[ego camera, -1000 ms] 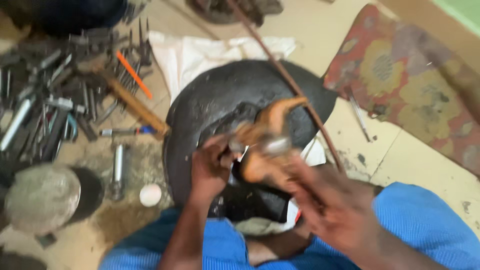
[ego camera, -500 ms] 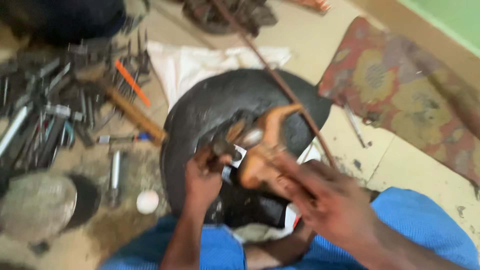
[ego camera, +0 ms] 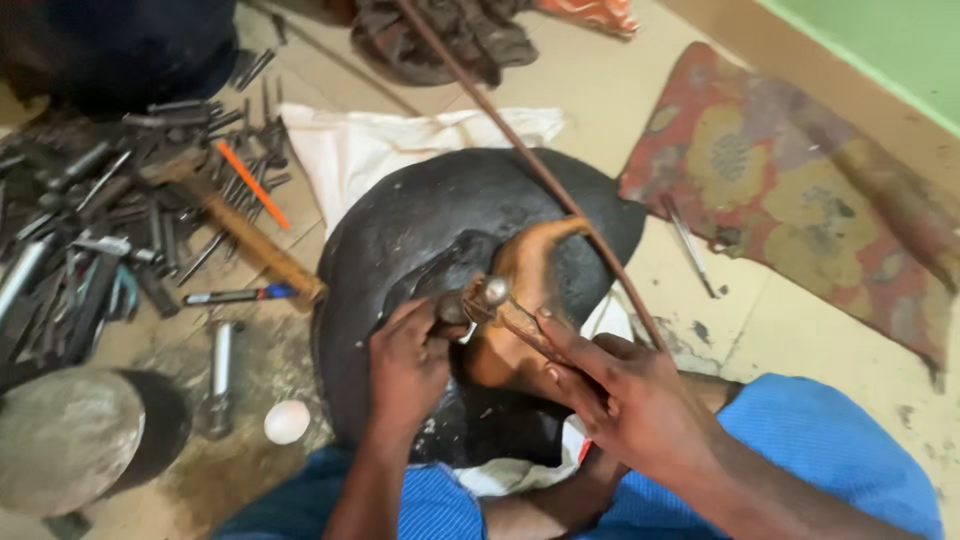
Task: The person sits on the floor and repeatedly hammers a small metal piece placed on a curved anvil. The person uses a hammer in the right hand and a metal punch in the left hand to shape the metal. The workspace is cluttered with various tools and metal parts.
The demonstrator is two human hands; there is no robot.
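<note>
A big black rounded block sits on the floor between my knees, with a copper-coloured metal piece pressed onto its top. My right hand grips the wooden handle of a small hammer, whose shiny steel head rests over the copper piece. My left hand is closed around a short dark metal punch held upright against the copper, right beside the hammer head. A thin rusty rod runs diagonally across the block.
A heap of steel punches and chisels lies at the left with a wooden-handled hammer. A round metal dish and a small white ball sit lower left. A white cloth and patterned mat lie behind.
The hammer has come down from a raised position to sit low beside the punch on the copper piece. My view has tilted a little; the block now sits more centred.
</note>
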